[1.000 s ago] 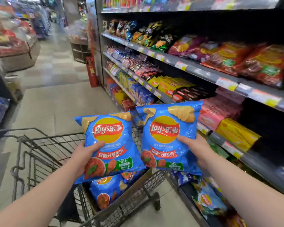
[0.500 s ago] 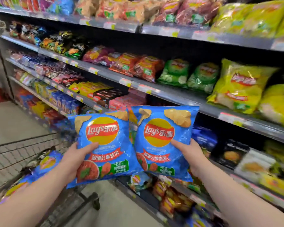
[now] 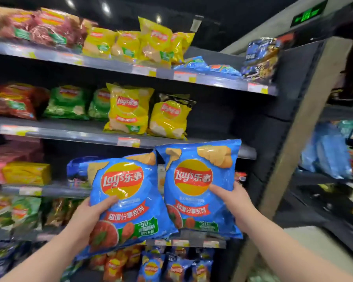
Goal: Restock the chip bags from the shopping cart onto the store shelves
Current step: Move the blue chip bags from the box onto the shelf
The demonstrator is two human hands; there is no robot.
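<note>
Fingers of the left grip (image 3: 86, 217) are hidden behind the left bag (image 3: 128, 180), those of the right grip (image 3: 236, 202) behind the right bag (image 3: 198, 176). Price tags (image 3: 128, 142) are too blurred to read; red bags (image 3: 10, 102) run off the left edge.

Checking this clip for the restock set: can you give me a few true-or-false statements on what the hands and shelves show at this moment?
1. The left-hand grip holds the left blue bag; the right-hand grip holds the right blue bag. True.
2. Both bags are held upside down. False: their logos read upright.
3. Yellow bags stand on the shelf above the held bags. True.
4. A shopping cart is in view. False: none shows in this picture.
</note>
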